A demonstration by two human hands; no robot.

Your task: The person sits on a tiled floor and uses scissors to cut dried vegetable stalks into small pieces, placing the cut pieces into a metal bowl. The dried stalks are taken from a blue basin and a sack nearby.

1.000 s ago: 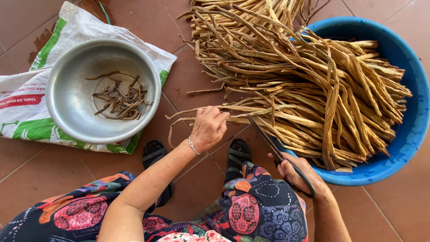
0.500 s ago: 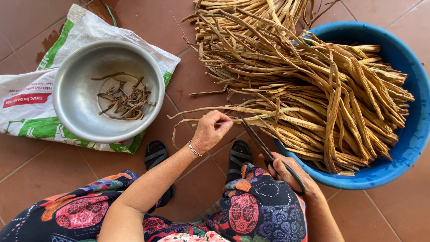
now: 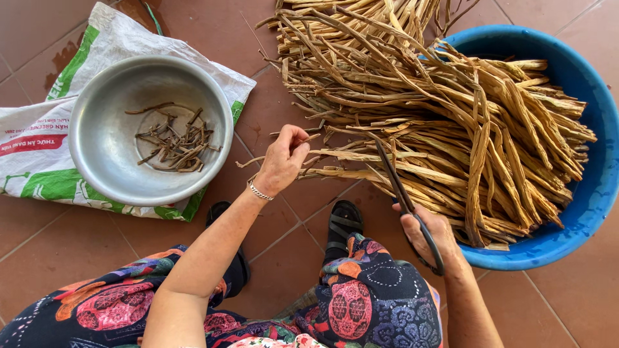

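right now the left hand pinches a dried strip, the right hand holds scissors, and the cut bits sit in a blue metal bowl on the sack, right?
Not quite. The head view shows the cut bits in a silver metal bowl; the blue one is the plastic basin holding the long strips. The rest stands.

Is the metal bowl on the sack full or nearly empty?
Nearly empty. The metal bowl holds only a small scatter of dark cut pieces at its middle; most of its bare inside shows.

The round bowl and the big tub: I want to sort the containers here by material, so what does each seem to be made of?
The round bowl looks like thin metal, probably aluminium or steel: dull grey, matte, with soft reflections and a rolled rim. The big tub looks like moulded plastic: uniform bright blue, smooth, slightly glossy, with a thick rounded rim. Neither material can be confirmed by sight alone.
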